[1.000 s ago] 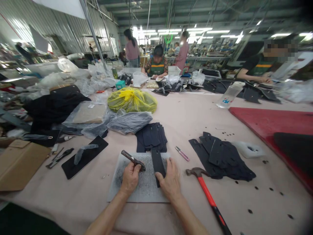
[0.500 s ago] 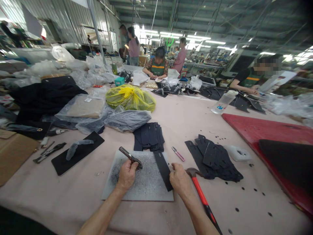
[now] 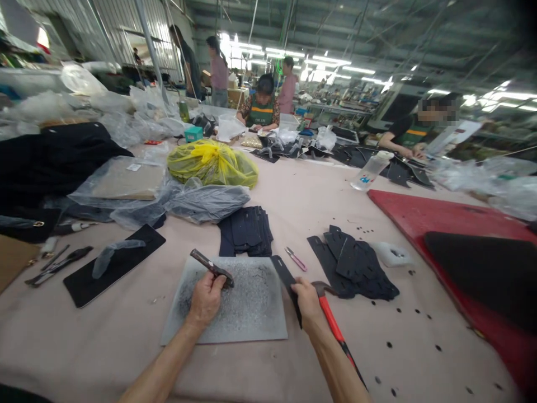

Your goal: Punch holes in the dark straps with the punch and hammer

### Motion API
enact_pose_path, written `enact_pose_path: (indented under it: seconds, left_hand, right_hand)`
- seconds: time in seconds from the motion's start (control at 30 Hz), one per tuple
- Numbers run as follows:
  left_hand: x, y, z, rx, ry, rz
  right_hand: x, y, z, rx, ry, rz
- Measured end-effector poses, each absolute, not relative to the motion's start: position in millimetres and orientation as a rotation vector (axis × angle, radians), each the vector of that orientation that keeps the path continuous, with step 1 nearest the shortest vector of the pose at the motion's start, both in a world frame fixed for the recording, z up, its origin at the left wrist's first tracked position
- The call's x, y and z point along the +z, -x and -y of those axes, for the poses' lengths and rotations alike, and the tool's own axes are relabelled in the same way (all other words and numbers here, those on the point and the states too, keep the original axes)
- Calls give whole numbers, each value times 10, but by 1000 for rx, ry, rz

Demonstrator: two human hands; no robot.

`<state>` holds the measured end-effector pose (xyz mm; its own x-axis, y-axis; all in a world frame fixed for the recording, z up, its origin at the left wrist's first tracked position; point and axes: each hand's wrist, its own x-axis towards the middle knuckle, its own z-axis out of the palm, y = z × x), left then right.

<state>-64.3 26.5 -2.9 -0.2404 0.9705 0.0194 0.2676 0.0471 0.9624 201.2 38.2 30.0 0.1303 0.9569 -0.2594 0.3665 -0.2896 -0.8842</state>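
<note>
My left hand (image 3: 205,301) is closed around a dark metal hand punch (image 3: 208,265), its shaft slanting up and left above the grey speckled board (image 3: 251,322). My right hand (image 3: 309,305) grips a dark strip with slots (image 3: 283,272) by its right edge, tilted up just past the board's right side. Beside that hand lies a claw hammer (image 3: 332,320) with a red and black handle. Behind the board is a stack of dark cut pieces (image 3: 245,230). A pile of slotted dark pieces (image 3: 358,266) lies to the right, with small pink thread snips (image 3: 296,259) between.
A red board (image 3: 419,221) with a black mat fills the right side. A clear bottle (image 3: 371,170) stands behind. Left are a yellow mesh bag (image 3: 213,162), plastic-wrapped parts, a black panel (image 3: 121,274) and tools. Small black discs dot the table. Co-workers sit across.
My right hand has picked the dark strip up off the board and moved it to the board's right edge. The left hand still holds the punch. The whole view has shifted slightly.
</note>
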Motion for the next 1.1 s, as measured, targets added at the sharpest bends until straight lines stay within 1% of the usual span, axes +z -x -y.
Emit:
enact_pose_path:
  seconds: [0.17, 0.3, 0.37, 0.63, 0.77, 0.9, 1.1]
  left_hand:
    - [-21, 647, -276, 1207, -1255, -1624]
    - [20, 652, -275, 1148, -1291, -1677]
    - [33, 651, -276, 1134, -1300, -1686]
    - [9, 651, -290, 1115, -1310, -1734]
    - [51, 642, -290, 1097, -1330, -1741]
    - [58, 667, -309, 1039, -1378, -1869]
    - [-4, 709, -328, 1045, -1396, -1905]
  right_hand:
    - [524, -2049, -306, 1306, 1333, 978]
    - [650, -1989, -243, 1467, 732, 529]
    - [694, -1962, -223, 1513, 576, 419]
    - [816, -1996, -207, 1451, 672, 526]
    - [739, -2086, -227, 1493, 601, 442]
    - [605, -2155, -236, 1527, 561, 402]
    - [387, -2395, -453, 1466, 1238, 539]
